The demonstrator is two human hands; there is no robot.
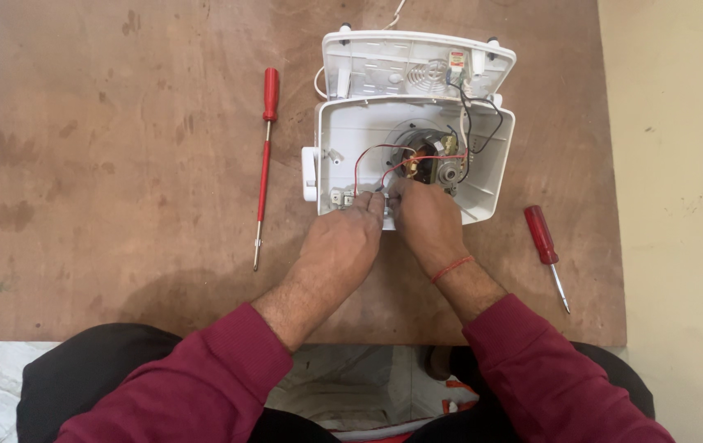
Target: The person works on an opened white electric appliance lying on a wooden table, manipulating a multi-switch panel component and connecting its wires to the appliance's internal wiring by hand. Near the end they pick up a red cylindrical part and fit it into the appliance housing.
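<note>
Brown, stained board carries an opened white plastic appliance housing (343, 156). Both hands meet at its near edge: left hand (336, 246) and right hand (425, 220) pinch, fingertips closed, on the red wires (368, 156) near the switch terminals. Step in hand appears to be wiring work; next calls for fine fingertip control. Just beyond the grip sits the metal motor (433, 164). A long red screwdriver (264, 164) lies well left, a short red screwdriver (545, 246) right.

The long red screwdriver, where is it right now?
In the head view the long red screwdriver lies on the brown board, left of the opened white appliance housing and beyond the left hand, touching neither.
</note>
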